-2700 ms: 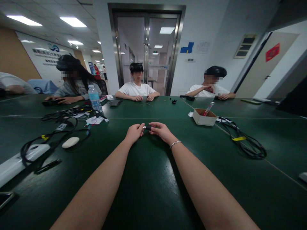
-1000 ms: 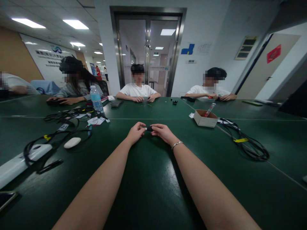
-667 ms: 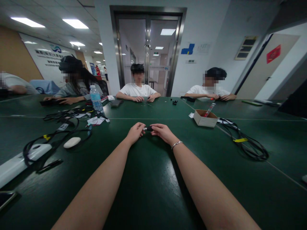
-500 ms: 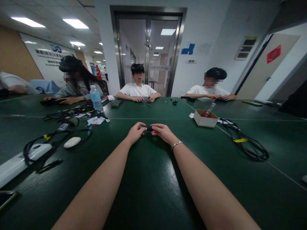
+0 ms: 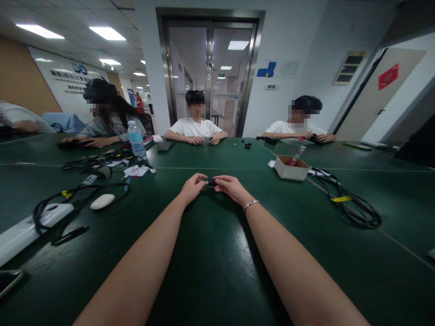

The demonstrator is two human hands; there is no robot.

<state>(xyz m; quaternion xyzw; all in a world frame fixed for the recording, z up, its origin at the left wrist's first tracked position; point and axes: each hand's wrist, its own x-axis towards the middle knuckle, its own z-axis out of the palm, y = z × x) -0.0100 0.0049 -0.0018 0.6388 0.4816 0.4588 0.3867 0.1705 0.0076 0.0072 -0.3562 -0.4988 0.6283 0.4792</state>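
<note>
**Two hands on one tiny part**

We pinch a small black part with a silver tip (image 5: pixel 210 182) in the middle of the frame, just above the dark green table (image 5: pixel 210 271). Our left hand (image 5: pixel 192 187) and right hand (image 5: pixel 230 187) both grip it. A small brown cardboard box (image 5: pixel 290 168) sits to the right.

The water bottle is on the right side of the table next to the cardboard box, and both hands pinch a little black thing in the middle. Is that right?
Not quite. The head view shows the water bottle on the left side of the table, near the black cables, far from the cardboard box. The left hand and right hand do pinch a little black thing in the middle.
</note>
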